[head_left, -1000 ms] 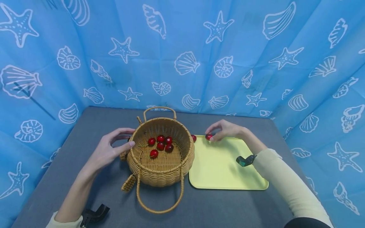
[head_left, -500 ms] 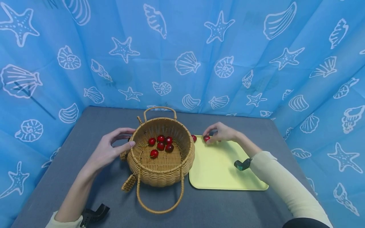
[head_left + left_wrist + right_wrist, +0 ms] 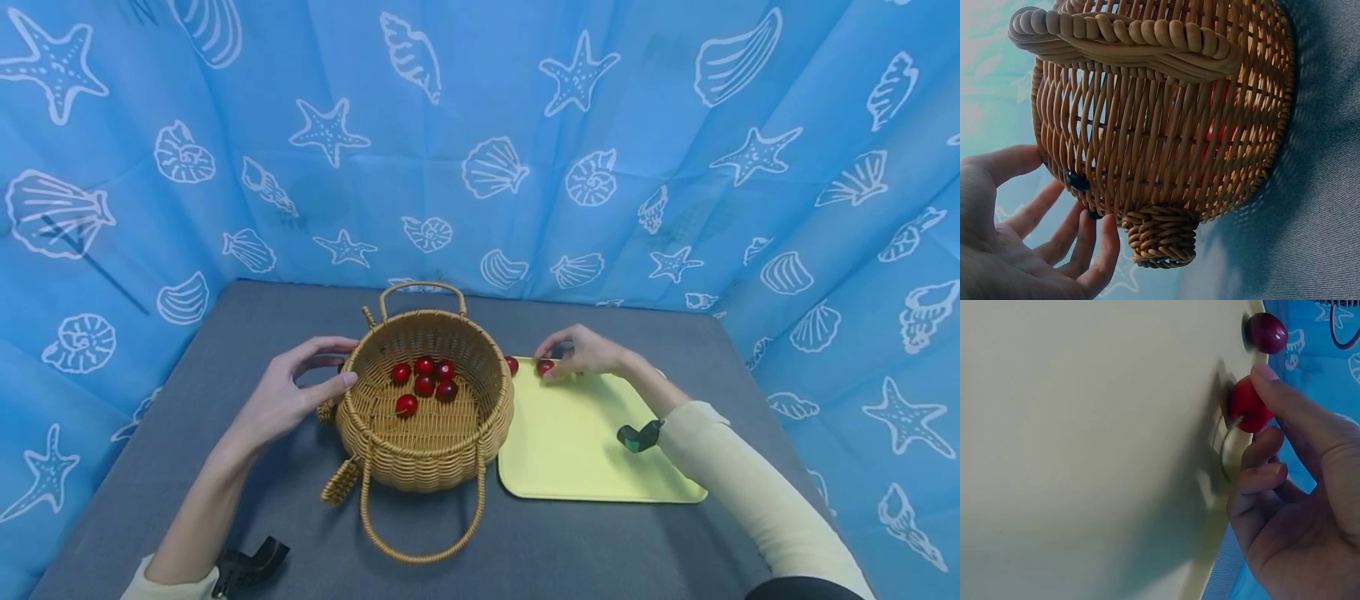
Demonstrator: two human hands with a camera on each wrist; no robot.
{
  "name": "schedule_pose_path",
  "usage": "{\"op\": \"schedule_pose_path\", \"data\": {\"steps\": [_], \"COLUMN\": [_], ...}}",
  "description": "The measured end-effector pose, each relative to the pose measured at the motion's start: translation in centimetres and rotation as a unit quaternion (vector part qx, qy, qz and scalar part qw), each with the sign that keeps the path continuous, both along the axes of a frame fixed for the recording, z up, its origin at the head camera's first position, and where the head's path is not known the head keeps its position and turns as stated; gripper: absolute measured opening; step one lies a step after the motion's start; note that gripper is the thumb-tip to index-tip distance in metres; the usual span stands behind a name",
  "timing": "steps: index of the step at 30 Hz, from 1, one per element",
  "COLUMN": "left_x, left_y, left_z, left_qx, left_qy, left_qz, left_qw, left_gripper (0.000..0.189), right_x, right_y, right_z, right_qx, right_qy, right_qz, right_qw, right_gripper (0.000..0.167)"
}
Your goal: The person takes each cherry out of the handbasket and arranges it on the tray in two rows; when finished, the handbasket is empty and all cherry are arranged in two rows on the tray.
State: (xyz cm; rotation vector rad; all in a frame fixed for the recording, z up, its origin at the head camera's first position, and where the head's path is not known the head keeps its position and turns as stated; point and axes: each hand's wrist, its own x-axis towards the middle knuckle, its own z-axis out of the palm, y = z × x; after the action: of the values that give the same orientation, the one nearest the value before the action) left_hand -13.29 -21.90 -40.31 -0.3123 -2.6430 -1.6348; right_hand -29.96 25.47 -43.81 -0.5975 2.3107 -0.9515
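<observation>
My left hand [image 3: 288, 387] holds the left side of a round wicker basket [image 3: 420, 473]. In the left wrist view the thumb is at the basket's rim and the fingers curve toward its outer wall, beside a stubby woven knob [image 3: 1163, 237]. Inside the basket lie several dark red cherries [image 3: 424, 385]. My right hand [image 3: 588, 350] is at the far edge of a pale yellow tray [image 3: 585, 450]. Its thumb and fingers pinch a red cherry [image 3: 1249, 409] with a thin green stem. Another cherry [image 3: 1266, 333] sits close by at the tray's far left corner.
The basket's front handle [image 3: 420, 558] is folded down on the grey tabletop [image 3: 600, 550], and its back handle [image 3: 420, 285] stands up. Basket and tray stand side by side. A blue curtain [image 3: 480, 217] with white shell prints surrounds the table.
My right hand, with the cherry in its fingers, has shifted slightly left and nearer along the tray's far edge, then stayed nearly still. The left hand and basket keep their places.
</observation>
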Motion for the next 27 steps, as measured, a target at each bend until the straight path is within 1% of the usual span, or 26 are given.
{"op": "schedule_pose_path", "data": {"steps": [5, 11, 19, 23, 27], "left_x": [0.0, 0.0, 0.0, 0.0, 0.0], "left_y": [0.0, 0.0, 0.0, 0.1, 0.1], "left_z": [0.0, 0.0, 0.0, 0.0, 0.0], "left_qx": [-0.001, -0.002, -0.002, -0.001, 0.0], "left_qy": [-0.001, -0.002, 0.003, 0.003, 0.002], "left_qz": [0.001, 0.002, 0.002, 0.002, 0.001], "left_qw": [1.0, 1.0, 1.0, 1.0, 1.0], "left_gripper": [0.047, 0.047, 0.047, 0.047, 0.047], "right_x": [-0.2, -0.4, -0.5, -0.5, -0.7], "right_y": [-0.2, -1.7, -4.4, -5.1, -5.4], "right_z": [0.4, 1.2, 0.7, 0.5, 0.2], "right_qx": [-0.007, -0.009, 0.0, 0.011, 0.011], "right_qy": [0.011, 0.029, 0.044, 0.073, 0.082], "right_qz": [0.017, 0.017, 0.045, 0.052, 0.06], "right_qw": [0.9998, 0.9994, 0.998, 0.9959, 0.9948], "right_gripper": [0.043, 0.041, 0.037, 0.035, 0.033]}}
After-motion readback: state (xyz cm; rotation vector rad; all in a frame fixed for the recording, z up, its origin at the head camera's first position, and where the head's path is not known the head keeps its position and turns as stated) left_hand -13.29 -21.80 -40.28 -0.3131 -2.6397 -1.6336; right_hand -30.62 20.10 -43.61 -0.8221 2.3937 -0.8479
